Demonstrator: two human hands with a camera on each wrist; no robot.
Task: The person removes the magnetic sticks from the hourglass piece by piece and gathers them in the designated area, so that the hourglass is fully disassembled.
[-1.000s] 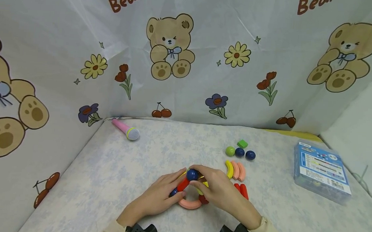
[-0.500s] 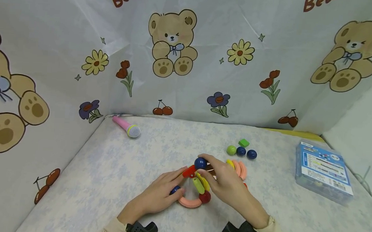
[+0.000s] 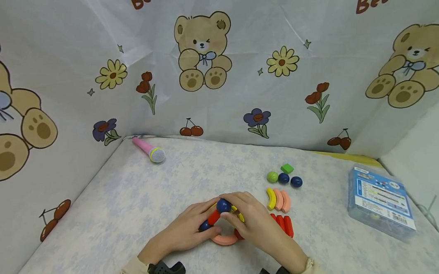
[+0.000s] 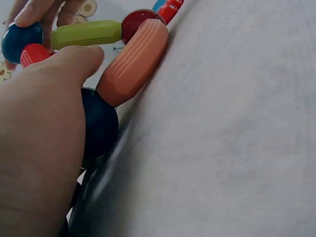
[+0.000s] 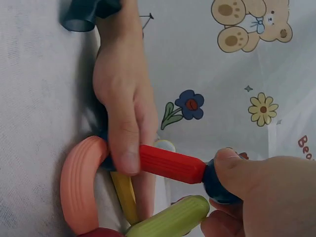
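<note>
My right hand [image 3: 257, 224] pinches a dark blue ball [image 3: 223, 205] between thumb and fingers. From that ball a red rod [image 3: 213, 217] slopes down toward a second blue ball [image 3: 205, 226], which my left hand [image 3: 181, 230] grips between thumb and fingers. A salmon curved piece [image 5: 79, 182] runs from the lower ball to a dark red ball [image 4: 139, 22], forming part of a ring near the table. A light green rod [image 5: 170, 217] rises from the red ball, its free-looking end close to the upper blue ball. Behind it shows a yellow piece [image 5: 124, 195].
Right of the hands lie red rods [image 3: 288, 226], a yellow curved piece [image 3: 271, 199] and salmon ones [image 3: 285, 201]. Farther back are a green ball [image 3: 272, 177], blue balls [image 3: 296, 182] and a green block [image 3: 287, 168]. A plastic box [image 3: 381, 203] and toy microphone [image 3: 149, 150] stand farther off.
Half a second ago my right hand had swung the upper ball and red rod up and right, away from the lower ball. Now both are back left, the rod sloping to that ball.
</note>
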